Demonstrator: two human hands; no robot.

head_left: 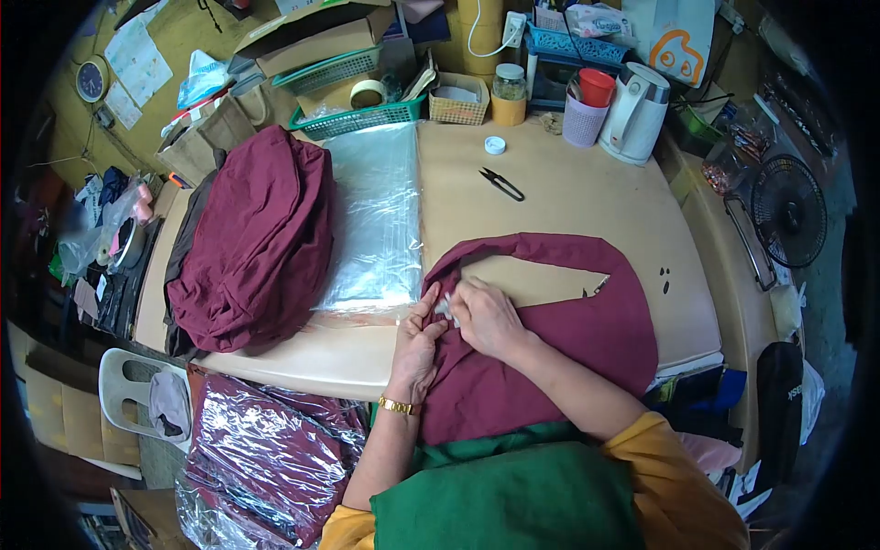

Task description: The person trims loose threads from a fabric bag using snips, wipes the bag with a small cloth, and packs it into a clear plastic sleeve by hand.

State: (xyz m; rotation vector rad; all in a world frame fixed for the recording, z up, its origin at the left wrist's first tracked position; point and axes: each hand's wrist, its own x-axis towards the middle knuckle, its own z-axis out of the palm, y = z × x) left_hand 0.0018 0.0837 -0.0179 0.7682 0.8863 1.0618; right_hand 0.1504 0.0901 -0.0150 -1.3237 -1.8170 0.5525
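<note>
Pinching the maroon cloth [577,367] at the centre of the frame, the left hand [418,344] points upward; the right hand [486,316], fingers curled beside a pale item [445,308], slants in from lower right, its exact grip indeterminable.

The hands [417,348] [488,317] partly hide a small white item [445,309].

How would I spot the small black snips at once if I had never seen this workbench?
On the tan table, start at the maroon cloth under the hands and look just beyond its far edge, right of the clear plastic sheets. The snips lie near a small round lid; unlike it, they are black and slender, with a pointed end.
</note>
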